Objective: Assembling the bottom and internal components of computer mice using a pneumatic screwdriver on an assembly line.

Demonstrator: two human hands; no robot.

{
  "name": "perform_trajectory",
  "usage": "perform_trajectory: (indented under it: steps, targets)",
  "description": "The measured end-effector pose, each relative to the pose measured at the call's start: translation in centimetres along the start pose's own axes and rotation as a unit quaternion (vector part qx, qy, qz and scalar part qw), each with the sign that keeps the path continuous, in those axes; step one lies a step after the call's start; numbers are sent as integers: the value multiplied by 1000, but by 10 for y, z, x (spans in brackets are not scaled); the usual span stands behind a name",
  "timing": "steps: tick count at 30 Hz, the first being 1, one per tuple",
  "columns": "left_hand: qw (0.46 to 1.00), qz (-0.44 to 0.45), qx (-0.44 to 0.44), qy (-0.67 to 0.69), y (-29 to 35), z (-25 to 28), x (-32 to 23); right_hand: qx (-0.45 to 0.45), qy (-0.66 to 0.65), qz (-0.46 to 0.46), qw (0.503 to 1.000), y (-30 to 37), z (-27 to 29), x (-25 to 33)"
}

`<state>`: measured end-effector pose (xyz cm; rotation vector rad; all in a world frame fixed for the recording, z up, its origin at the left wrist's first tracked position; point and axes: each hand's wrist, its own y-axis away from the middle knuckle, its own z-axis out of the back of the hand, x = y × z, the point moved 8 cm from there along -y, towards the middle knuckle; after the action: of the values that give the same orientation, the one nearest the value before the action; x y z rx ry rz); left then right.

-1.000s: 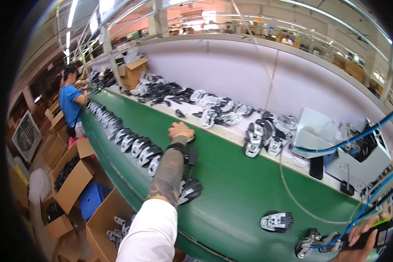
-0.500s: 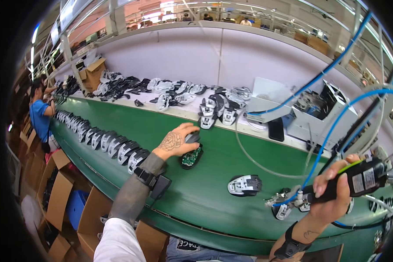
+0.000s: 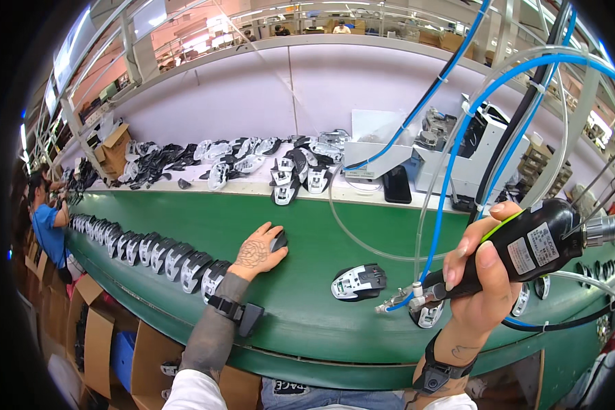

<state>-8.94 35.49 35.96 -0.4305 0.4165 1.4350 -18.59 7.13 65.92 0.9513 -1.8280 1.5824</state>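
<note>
My left hand (image 3: 254, 253) is closed over a dark, rounded computer mouse (image 3: 278, 240) above the green belt; much of it is hidden by my fingers. In my right hand (image 3: 484, 281) is a black power screwdriver (image 3: 526, 244) with a bright green stripe, its metal nose pointing left and a blue air hose joined to it. Just below that nose lies a white-and-black mouse shell (image 3: 428, 315). Another mouse shell (image 3: 359, 282) rests alone on the belt, between my two hands.
A long row of mouse shells (image 3: 178, 260) runs along the belt's left side toward a person in blue (image 3: 48, 222). Loose shells (image 3: 236, 156) pile on the white ledge behind, beside a phone (image 3: 397, 185) and a white open-topped machine (image 3: 439, 174). Cardboard boxes (image 3: 99, 348) stand at lower left.
The view has swung right, so the scene sits further left. The green circuit board under my left hand no longer shows; that hand still grips the mouse. My right hand still holds the screwdriver.
</note>
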Motion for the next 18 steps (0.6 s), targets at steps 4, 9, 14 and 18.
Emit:
perform_trajectory:
  steps: [4,9,14,18]
  targets:
    - [999,-8,33,35,-1,0,5,3,15,-8,1000,-2,-3,-10]
    - [996,-45,-77,-31,2,3,-4,0,17,-9,1000,-4,-8,-7]
    - [990,-127,-65,-12,21,-7,-42,36,6,-8,999,1,-8,-17]
    - [980,-149,-75,107,53,-8,-108,-6,-37,50,998,1,-5,-2]
